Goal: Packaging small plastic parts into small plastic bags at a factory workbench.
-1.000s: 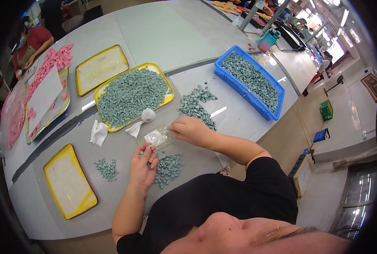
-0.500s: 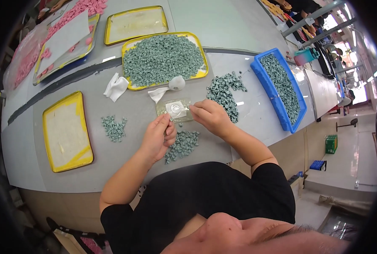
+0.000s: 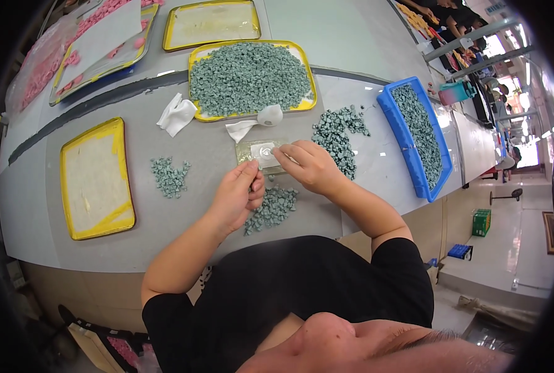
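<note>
My left hand (image 3: 236, 193) is closed in a pinch at the near edge of a clear, yellowish flat block (image 3: 244, 150). What sits between its fingertips is too small to make out. A white square with a round mark (image 3: 264, 153) lies on the block. My right hand (image 3: 311, 166) reaches in from the right, fingers bent together over that square's right side; anything in them is hidden. Just below the hands is a loose pile of small grey-green pieces (image 3: 274, 208). A darker, shinier pile of green pieces (image 3: 339, 140) lies right of my right hand.
Beyond the block are a white rounded piece (image 3: 269, 115), a white cloth (image 3: 240, 129) and a crumpled cloth (image 3: 177, 114). A yellow-rimmed tray (image 3: 311, 69) is heaped with green pieces. Around stand a blue bin (image 3: 421, 166), a yellow-edged tray (image 3: 98, 180) and a small pile (image 3: 169, 177).
My right hand's fingers have moved left, from the block's right end onto the white square. My left hand keeps its pinch at the near edge. The whole view has shifted slightly.
</note>
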`<state>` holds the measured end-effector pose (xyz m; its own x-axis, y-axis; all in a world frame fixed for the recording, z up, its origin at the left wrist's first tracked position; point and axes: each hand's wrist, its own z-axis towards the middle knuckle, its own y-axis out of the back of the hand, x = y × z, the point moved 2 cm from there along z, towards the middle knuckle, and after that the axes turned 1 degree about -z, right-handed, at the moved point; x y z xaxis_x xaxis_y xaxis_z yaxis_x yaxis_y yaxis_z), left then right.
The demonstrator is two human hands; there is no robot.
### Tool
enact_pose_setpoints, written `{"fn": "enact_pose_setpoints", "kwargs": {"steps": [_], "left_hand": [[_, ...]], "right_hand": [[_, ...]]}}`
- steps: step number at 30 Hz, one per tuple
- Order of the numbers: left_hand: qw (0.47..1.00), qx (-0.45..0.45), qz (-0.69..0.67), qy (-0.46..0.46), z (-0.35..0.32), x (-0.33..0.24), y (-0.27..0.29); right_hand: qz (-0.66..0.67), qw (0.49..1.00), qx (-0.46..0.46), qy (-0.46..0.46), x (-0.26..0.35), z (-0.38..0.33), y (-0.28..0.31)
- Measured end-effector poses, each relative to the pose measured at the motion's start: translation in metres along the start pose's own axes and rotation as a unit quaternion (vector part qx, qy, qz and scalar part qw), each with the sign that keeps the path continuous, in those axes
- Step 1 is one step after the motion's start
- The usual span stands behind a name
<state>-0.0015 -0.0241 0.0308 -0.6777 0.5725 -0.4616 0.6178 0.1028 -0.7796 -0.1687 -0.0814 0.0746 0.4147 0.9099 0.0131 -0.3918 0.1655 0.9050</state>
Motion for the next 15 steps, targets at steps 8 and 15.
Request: {"fn": "enact_pose_setpoints", "kwargs": {"steps": [8, 15], "left_hand": [[1.0, 0.003, -0.006, -0.003, -0.0012, -0.0011, 0.005], [1.0, 0.014, -0.021, -0.013, -0.0038, -0.0041, 0.0037]], "right_hand": [[-0.011, 1.0, 0.016, 0.015, 0.0044, 0.0059, -0.0032], [0.311, 0.906, -0.061, -0.279, 0.0093, 0.0048, -0.0097]]}}
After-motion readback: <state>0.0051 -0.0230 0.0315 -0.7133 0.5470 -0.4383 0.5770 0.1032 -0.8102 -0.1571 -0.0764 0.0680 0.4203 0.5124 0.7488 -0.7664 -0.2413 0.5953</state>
